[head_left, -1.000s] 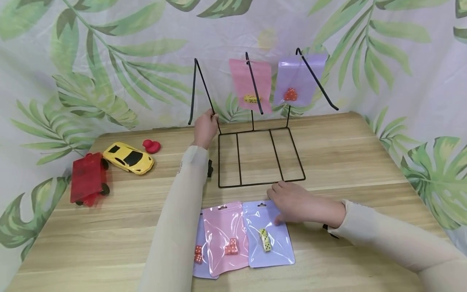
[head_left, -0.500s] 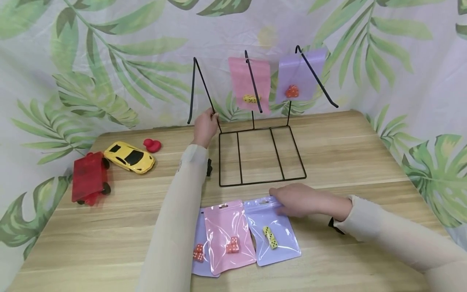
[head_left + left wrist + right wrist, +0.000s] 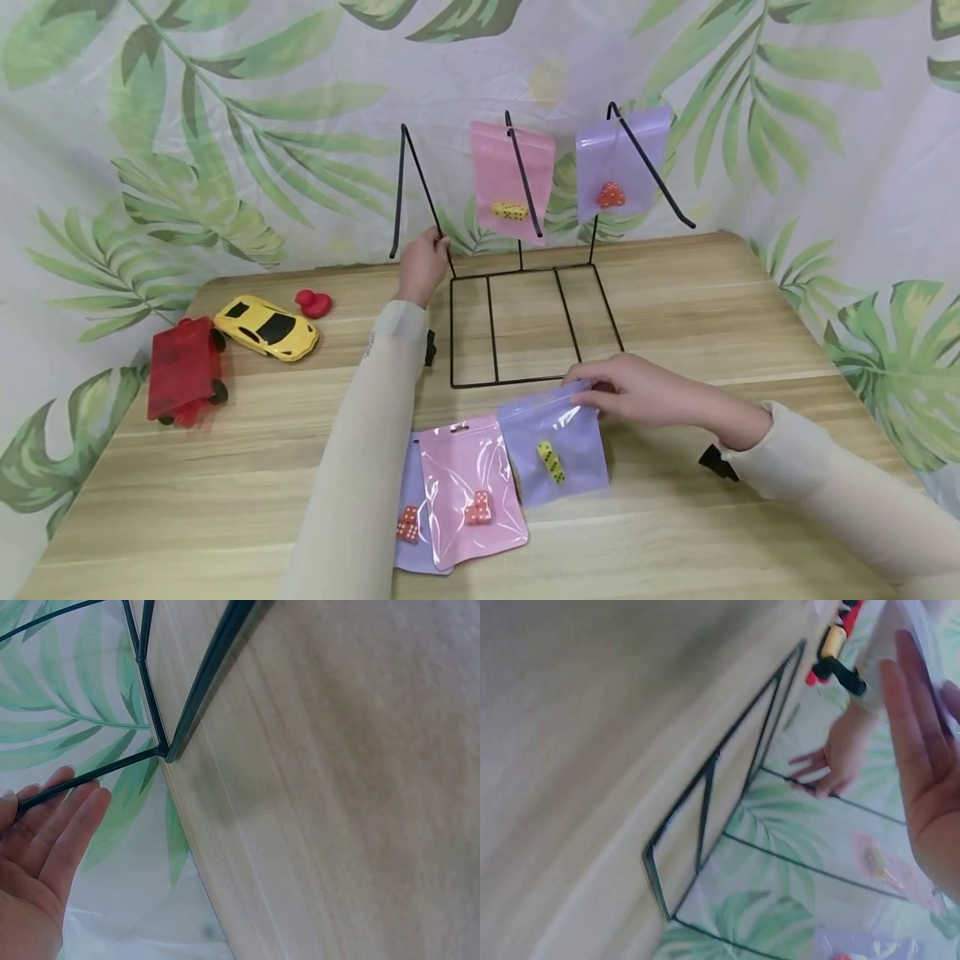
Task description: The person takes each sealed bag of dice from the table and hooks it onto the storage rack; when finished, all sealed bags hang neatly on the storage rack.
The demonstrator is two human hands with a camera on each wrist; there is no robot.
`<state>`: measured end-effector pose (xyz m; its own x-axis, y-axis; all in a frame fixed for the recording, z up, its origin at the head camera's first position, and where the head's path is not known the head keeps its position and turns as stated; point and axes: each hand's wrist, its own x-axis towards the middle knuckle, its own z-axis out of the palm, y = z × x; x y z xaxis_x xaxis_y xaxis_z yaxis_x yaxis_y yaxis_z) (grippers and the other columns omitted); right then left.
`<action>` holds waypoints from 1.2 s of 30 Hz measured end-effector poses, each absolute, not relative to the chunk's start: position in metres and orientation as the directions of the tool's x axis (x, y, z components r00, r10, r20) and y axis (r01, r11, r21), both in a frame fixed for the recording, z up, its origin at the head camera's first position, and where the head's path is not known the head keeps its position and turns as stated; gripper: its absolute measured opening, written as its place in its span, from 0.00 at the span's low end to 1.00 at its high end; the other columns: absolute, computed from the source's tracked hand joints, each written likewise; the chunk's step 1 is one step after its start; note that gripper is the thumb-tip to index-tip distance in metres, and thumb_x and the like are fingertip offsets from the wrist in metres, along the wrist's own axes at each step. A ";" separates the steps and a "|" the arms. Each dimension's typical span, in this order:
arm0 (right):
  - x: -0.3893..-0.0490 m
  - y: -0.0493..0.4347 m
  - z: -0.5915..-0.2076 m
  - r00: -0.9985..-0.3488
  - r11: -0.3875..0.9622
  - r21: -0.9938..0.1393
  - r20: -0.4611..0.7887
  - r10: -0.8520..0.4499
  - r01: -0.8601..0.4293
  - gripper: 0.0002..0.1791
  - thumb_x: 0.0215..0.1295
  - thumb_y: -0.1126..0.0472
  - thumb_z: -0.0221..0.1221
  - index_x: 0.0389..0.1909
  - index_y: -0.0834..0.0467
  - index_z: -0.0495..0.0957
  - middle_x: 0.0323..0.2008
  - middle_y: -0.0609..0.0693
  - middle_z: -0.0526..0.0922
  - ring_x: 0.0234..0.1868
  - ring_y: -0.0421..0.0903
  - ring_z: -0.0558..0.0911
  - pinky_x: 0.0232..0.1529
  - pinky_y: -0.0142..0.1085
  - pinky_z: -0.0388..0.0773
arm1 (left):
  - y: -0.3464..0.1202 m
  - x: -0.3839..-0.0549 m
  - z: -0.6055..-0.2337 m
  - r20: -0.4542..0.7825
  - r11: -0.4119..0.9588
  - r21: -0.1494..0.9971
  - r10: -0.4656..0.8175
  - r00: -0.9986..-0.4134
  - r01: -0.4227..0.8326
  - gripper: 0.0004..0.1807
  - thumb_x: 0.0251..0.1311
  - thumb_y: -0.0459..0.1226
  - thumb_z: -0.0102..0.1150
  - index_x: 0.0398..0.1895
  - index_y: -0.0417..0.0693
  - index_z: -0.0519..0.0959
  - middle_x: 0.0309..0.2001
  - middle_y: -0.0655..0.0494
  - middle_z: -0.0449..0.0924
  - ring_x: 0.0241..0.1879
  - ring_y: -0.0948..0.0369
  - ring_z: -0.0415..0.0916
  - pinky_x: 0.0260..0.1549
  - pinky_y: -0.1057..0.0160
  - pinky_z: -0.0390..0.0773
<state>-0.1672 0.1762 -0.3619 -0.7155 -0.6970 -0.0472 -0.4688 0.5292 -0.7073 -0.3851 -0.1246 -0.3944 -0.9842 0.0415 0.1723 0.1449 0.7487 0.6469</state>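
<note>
In the head view, the right hand pinches the held bag by its top corner, thumb on the near face. Its top is lifted off the tabletop; I cannot tell whether its lower edge touches anything. Gripping there probably keeps the fingers clear of the yellow dice and lets their weight draw the bag down. The left hand holds the rack low on its left post, likely to steady so light a frame. The pink bag lies face up beside the held bag, overlapping the blue bag. The hung pink bag and hung purple bag take the middle and right hooks, spaced so both fronts show; the left hook is bare.

In the left wrist view, the fingers lie nearly straight along one side of the post, the thumb against the other: a light pinch, apparently enough for bracing.

In the right wrist view, the held bag shows nearly edge-on between thumb and fingers; beyond, the left hand is at the post.
</note>
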 end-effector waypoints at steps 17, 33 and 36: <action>-0.179 0.179 -0.295 -0.609 0.289 -0.536 0.691 -0.388 -0.793 0.18 0.55 0.85 0.58 0.44 0.69 0.84 0.35 0.50 0.88 0.27 0.29 0.81 0.29 0.23 0.78 | -0.125 -0.387 -0.395 0.172 0.762 0.635 0.022 -0.985 0.129 0.15 0.78 0.43 0.42 0.42 0.44 0.77 0.38 0.46 0.82 0.33 0.49 0.74 0.36 0.53 0.73; -0.200 0.157 -0.272 -0.578 0.268 -0.513 0.739 -0.346 -0.816 0.23 0.62 0.79 0.58 0.57 0.61 0.81 0.19 0.44 0.67 0.17 0.36 0.55 0.20 0.30 0.53 | -0.125 -0.389 -0.399 0.168 0.755 0.641 0.035 -0.985 0.136 0.16 0.78 0.43 0.42 0.43 0.43 0.77 0.37 0.47 0.82 0.30 0.50 0.72 0.32 0.55 0.71; -0.206 0.155 -0.273 -0.562 0.266 -0.495 0.744 -0.361 -0.827 0.22 0.63 0.78 0.58 0.57 0.59 0.81 0.21 0.45 0.71 0.19 0.35 0.55 0.21 0.30 0.53 | -0.125 -0.388 -0.398 0.170 0.752 0.645 0.034 -0.985 0.137 0.15 0.78 0.43 0.43 0.43 0.43 0.77 0.37 0.46 0.82 0.30 0.51 0.72 0.31 0.55 0.71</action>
<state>-0.2057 0.1552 -0.2729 -0.5616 -0.3612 0.7444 -0.8272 0.2665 -0.4947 -0.3880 -0.1251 -0.3982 -0.9848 0.0337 0.1702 0.1372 0.7516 0.6451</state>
